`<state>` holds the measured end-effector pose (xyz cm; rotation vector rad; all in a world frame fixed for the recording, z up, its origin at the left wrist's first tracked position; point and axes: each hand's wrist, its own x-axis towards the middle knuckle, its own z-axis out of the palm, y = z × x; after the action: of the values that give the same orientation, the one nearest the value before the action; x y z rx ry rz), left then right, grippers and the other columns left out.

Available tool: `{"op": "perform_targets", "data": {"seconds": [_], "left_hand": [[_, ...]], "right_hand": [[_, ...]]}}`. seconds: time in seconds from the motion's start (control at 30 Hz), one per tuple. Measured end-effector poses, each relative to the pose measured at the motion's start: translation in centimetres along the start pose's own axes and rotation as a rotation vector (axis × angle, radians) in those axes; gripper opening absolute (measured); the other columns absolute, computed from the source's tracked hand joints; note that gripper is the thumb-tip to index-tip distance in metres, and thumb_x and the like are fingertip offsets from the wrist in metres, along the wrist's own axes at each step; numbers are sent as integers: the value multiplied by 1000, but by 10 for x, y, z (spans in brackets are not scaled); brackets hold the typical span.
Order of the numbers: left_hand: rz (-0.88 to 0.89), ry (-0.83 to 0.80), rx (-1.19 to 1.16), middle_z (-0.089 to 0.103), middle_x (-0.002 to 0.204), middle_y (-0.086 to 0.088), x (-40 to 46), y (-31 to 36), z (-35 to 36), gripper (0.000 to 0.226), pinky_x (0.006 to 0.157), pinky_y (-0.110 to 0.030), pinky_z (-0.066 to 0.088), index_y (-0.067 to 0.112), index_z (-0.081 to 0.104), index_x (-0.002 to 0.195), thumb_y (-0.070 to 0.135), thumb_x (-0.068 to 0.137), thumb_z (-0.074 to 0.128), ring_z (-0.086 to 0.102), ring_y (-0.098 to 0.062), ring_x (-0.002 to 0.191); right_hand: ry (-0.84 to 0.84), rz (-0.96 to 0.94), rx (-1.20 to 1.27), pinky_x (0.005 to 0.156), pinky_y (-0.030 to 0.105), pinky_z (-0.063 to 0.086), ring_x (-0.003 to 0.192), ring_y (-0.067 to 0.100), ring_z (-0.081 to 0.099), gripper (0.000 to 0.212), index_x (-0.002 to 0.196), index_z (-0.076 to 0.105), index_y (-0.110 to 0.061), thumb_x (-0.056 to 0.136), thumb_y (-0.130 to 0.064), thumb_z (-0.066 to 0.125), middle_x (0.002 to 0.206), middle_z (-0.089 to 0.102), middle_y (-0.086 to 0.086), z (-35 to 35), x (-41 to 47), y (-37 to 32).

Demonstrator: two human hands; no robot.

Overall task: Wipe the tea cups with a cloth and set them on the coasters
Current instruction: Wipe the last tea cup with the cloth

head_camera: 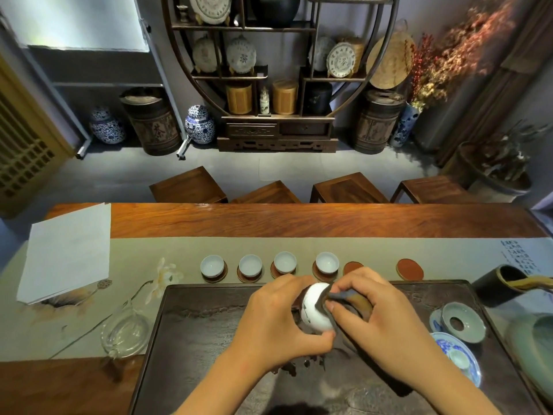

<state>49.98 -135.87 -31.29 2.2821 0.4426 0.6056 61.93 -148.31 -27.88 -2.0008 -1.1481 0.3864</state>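
Hands meet above the dark tray (pixel 209 339): left hand (pixel 278 324) grips a white tea cup (pixel 315 307) tipped sideways, right hand (pixel 377 313) pinches a dark cloth (pixel 350 299) against its rim.

Over the tea tray (pixel 209 324), my left hand (pixel 269 327) holds a cup (pixel 314 310); my right hand (pixel 377 313) presses the cloth (pixel 353 301) against it. Behind the tray, four cups (pixel 212 265) sit on coasters, with two bare coasters (pixel 410 269) to their right.
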Motion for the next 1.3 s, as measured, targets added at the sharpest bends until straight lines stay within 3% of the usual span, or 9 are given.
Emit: {"op": "perform_targets", "data": {"seconds": [0.1, 0.27, 0.5, 0.63, 0.8, 0.9, 1.03, 1.3], "left_hand": [[-28, 30, -23, 69, 94, 12, -4, -1, 0, 52, 73, -20, 51, 26, 69, 108, 41, 59, 75, 63, -2, 86], [-37, 26, -17, 68, 94, 15, -8, -3, 1, 53, 74, -20, 51, 26, 69, 108, 41, 58, 74, 63, -3, 86], [-62, 46, -35, 68, 95, 17, -17, -8, -1, 52, 75, -22, 52, 28, 69, 108, 40, 58, 76, 63, -1, 88], [-53, 56, -38, 69, 96, 16, -21, -8, -7, 51, 75, -18, 50, 26, 70, 108, 40, 59, 75, 63, -1, 88], [-65, 48, -51, 69, 95, 15, -29, -9, -14, 50, 76, -22, 50, 26, 70, 107, 40, 59, 75, 62, -1, 89], [-76, 71, -61, 69, 94, 16, -30, -11, -17, 48, 75, -21, 51, 26, 70, 105, 39, 59, 77, 62, -1, 89], [-77, 64, -72, 69, 93, 15, -31, -12, -18, 49, 74, -24, 52, 29, 70, 106, 39, 59, 78, 63, -2, 88], [-148, -3, -162, 70, 92, 17, -18, -7, -11, 46, 73, -23, 54, 32, 68, 100, 44, 57, 78, 66, -3, 87]], "right_hand": [[35, 0, -87, 71, 24, 45, 85, 5, 58, 13, 80, 59, -35, 78, -26, 69, 90, 56, -12, 1, 3, -3], [5, 7, -53, 71, 18, 43, 84, 5, 58, 17, 76, 59, -37, 75, -24, 70, 88, 59, -11, 4, 2, -7], [-37, 30, -67, 72, 22, 45, 84, 2, 57, 12, 78, 59, -38, 76, -29, 67, 87, 58, -12, 10, 2, -10], [35, 17, -81, 69, 18, 43, 83, 3, 57, 16, 77, 56, -37, 77, -27, 68, 88, 58, -12, 14, 1, -12], [-90, -26, -25, 73, 23, 46, 85, 4, 59, 15, 78, 61, -38, 76, -26, 70, 86, 58, -14, 17, 0, -18], [-40, -46, -89, 74, 29, 48, 85, 4, 58, 11, 82, 60, -34, 77, -29, 68, 89, 56, -13, 19, 4, -20], [-106, -65, -64, 74, 26, 47, 86, 5, 58, 7, 80, 59, -35, 75, -38, 63, 88, 57, -14, 21, 3, -22], [238, 106, 33, 69, 4, 39, 88, -5, 58, 19, 77, 58, -39, 79, -26, 71, 86, 64, -13, 25, -13, -8]]}}
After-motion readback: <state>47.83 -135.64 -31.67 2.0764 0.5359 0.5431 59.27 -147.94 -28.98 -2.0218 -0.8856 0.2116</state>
